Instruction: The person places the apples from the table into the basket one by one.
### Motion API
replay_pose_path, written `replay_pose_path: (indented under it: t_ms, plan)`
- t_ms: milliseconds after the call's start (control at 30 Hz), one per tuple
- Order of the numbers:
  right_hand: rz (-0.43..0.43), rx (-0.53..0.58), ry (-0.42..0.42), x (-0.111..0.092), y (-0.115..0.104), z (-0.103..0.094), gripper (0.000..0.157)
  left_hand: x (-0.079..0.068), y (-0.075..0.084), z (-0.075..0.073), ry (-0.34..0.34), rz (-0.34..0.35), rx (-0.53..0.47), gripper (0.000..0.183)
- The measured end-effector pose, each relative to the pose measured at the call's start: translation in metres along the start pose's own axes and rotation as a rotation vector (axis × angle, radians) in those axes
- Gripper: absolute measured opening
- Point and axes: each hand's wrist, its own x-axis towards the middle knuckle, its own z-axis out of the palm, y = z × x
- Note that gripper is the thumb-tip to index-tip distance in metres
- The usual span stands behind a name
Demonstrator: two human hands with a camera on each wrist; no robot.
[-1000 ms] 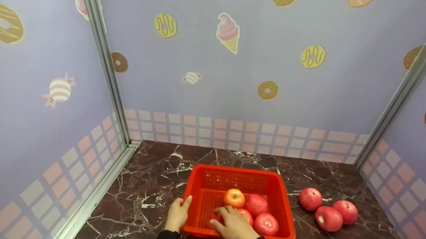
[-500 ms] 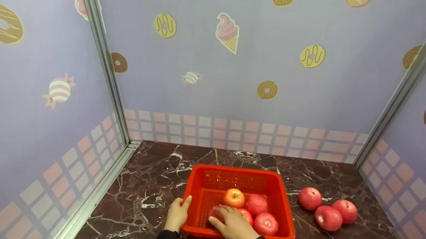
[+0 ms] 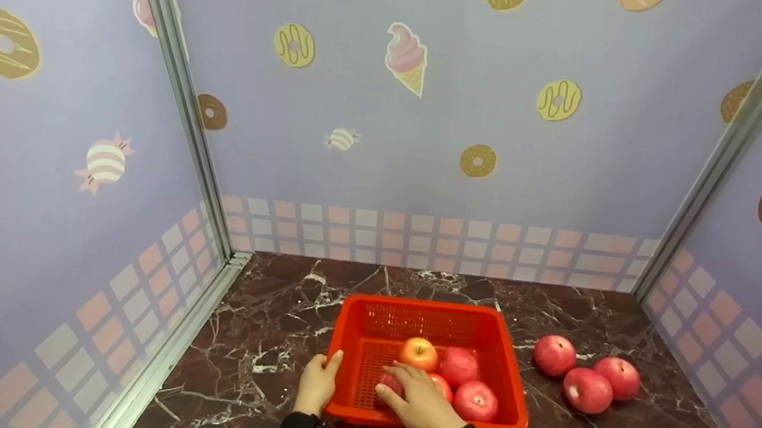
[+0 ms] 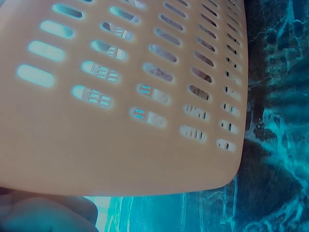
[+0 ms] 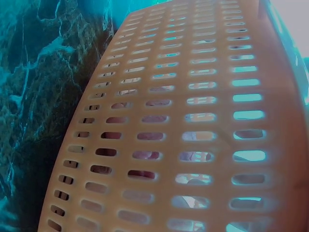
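A red plastic basket with slotted walls stands on the marble-patterned table. My left hand grips its left wall, thumb up at the rim; in the left wrist view, fingers show at the basket's edge. Inside the basket, my right hand holds a red apple near the front, its fingers over the top and partly hiding it. Around that hand lie a yellow-orange apple and red apples. The right wrist view shows only the slotted basket wall and table, the hand out of sight.
To the right of the basket, three red apples sit close together on the dark table. Patterned panels enclose the back and both sides, with metal posts at the corners.
My right hand and the apple under it have shifted slightly within the basket, and more of that apple shows now. The left hand and the basket have stayed in place.
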Motion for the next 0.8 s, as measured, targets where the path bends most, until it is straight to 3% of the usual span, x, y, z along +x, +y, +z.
replay_pose_path:
  t_ms: [333, 800]
  plan:
    - [-0.001, 0.003, 0.017, -0.001, 0.000, -0.002, 0.060, 0.000, -0.001, 0.000, 0.000, 0.005, 0.016, 0.036]
    - [-0.033, -0.018, 0.102, -0.010, 0.003, -0.012, 0.052, -0.001, 0.002, 0.000, -0.005, -0.018, 0.001, 0.036]
